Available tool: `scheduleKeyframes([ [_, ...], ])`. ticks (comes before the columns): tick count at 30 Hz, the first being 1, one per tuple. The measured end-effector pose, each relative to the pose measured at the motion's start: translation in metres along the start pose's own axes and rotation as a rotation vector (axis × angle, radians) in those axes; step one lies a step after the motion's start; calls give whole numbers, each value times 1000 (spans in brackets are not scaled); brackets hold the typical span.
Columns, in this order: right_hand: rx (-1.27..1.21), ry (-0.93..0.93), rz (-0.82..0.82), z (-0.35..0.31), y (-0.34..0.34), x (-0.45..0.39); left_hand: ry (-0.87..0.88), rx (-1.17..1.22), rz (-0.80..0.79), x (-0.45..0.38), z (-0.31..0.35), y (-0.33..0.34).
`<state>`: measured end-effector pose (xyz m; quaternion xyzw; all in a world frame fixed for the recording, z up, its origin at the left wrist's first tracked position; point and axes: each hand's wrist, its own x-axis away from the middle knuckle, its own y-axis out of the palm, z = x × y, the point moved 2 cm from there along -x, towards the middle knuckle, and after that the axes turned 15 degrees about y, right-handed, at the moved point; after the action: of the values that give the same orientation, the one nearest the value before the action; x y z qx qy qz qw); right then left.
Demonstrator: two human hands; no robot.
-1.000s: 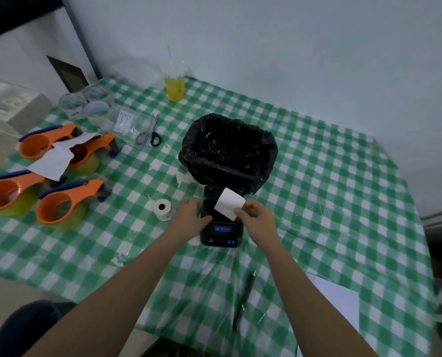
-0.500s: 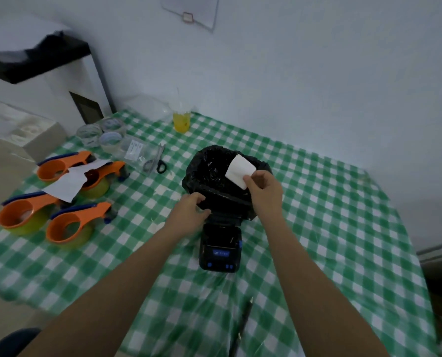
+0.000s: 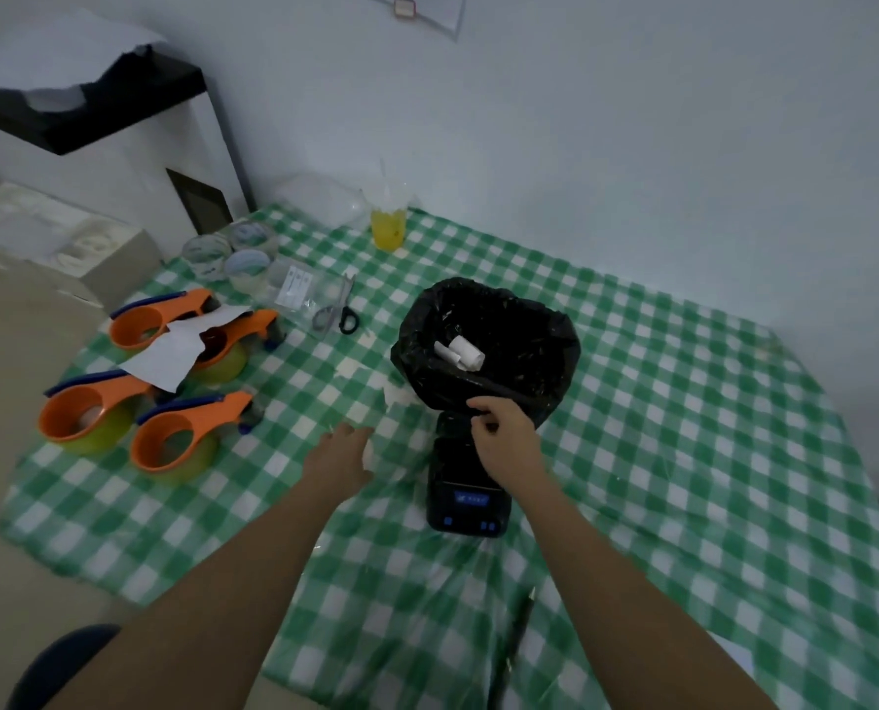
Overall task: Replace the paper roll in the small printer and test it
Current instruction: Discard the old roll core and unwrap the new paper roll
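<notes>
Right hand [image 3: 501,427] hovers empty-gripped over the printer [image 3: 465,497]; left hand [image 3: 340,456] perhaps covers a roll.

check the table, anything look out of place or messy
A loose white sheet lies draped across two orange tape dispensers, partly covering them. Small white scraps sit on the checked tablecloth beside the black bin bag. Nothing looks spilled.

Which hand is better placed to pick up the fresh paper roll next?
Probably the left hand: it already covers the white paper roll beside the printer. The right hand is over the printer.
</notes>
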<state>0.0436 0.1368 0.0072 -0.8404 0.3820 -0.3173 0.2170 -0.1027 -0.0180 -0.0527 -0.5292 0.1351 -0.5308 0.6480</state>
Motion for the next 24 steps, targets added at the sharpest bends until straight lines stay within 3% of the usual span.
scheduleKeyframes([
  [7,117,-53,-44,5,9,3,14,-56,45,-8,-3,1],
  [13,106,-96,-80,3,14,2,53,273,241,-4,3,-10],
  [17,-57,-44,-123,1,14,4,178,656,362,3,28,-31],
  [22,-412,187,-362,-3,5,9,244,948,321,12,66,-55],
  [24,-562,198,-394,-5,-4,15,260,1000,308,14,74,-60],
])
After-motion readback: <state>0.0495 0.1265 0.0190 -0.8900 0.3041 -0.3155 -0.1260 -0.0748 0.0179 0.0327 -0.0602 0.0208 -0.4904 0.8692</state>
